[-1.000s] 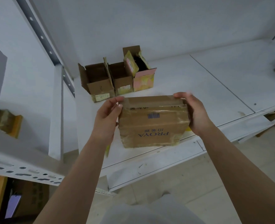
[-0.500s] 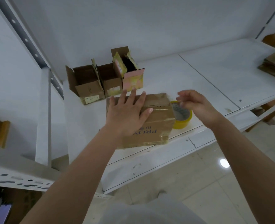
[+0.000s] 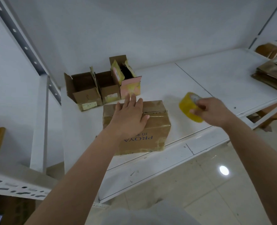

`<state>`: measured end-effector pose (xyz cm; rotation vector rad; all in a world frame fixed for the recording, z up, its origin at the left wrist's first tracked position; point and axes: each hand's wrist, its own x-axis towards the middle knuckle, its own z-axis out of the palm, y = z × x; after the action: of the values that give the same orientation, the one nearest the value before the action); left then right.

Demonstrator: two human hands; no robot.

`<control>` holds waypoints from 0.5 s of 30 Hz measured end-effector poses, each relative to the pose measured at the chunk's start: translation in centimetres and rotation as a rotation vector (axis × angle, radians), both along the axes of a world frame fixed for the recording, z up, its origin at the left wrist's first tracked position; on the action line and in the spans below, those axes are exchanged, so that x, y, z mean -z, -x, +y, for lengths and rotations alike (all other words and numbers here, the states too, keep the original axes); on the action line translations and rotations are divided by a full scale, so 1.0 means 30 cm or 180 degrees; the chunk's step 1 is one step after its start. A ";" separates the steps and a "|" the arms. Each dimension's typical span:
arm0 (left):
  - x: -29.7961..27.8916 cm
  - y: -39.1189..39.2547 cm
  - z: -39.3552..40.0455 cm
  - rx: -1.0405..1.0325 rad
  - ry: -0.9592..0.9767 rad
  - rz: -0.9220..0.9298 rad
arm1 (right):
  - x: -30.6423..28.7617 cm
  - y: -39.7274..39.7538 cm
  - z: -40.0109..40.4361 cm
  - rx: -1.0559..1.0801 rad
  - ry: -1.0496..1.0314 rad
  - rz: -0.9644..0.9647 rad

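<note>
A closed brown cardboard box (image 3: pixel 155 132) printed PROYA lies on the white shelf (image 3: pixel 199 82) near its front edge. My left hand (image 3: pixel 129 117) rests flat on the box top with fingers straight. To the right of the box, my right hand (image 3: pixel 212 111) grips a yellow roll of tape (image 3: pixel 187 104), lifted a little above the shelf and tilted. The roll's near side is hidden by my fingers.
Three small open cardboard boxes (image 3: pixel 85 93) stand in a row at the back left, the right one pink (image 3: pixel 131 86). Flattened cardboard (image 3: pixel 274 73) is stacked at the far right. A white upright post (image 3: pixel 38 120) stands on the left. Tiled floor lies below.
The box went from held in both hands to lying on the shelf under my left hand. My right hand let go of it, took the yellow tape roll and lifted it rightward.
</note>
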<state>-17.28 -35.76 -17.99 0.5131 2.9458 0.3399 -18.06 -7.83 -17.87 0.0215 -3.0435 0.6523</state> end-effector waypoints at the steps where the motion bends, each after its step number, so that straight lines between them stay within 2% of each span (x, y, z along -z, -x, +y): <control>1: 0.001 -0.001 -0.001 -0.0021 -0.0190 0.0033 | -0.054 -0.008 -0.018 -0.0083 0.0611 0.0062; 2: 0.002 -0.005 -0.004 -0.0058 -0.0396 0.0056 | -0.104 -0.020 -0.043 -0.0236 0.1074 0.0103; 4: 0.000 -0.019 -0.010 -0.0206 -0.1028 0.0028 | -0.194 -0.047 -0.114 -0.0632 0.1558 0.0148; 6: -0.010 -0.036 -0.024 -0.0338 -0.2174 -0.0051 | -0.258 -0.070 -0.199 -0.1031 0.1691 0.0151; 8: -0.019 -0.051 -0.033 -0.0156 -0.3120 0.0028 | -0.295 -0.091 -0.268 -0.1310 0.1754 0.0049; 10: -0.024 -0.060 -0.041 0.0025 -0.3505 0.0238 | -0.309 -0.100 -0.324 -0.1492 0.1772 -0.0128; 15: -0.012 -0.076 -0.070 -0.0099 -0.4187 0.0308 | -0.303 -0.069 -0.406 -0.1691 0.1805 -0.0682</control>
<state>-15.00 -37.87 -17.64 0.5557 2.3747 2.2768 -15.99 -20.02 -8.78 0.8068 -2.9097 1.6149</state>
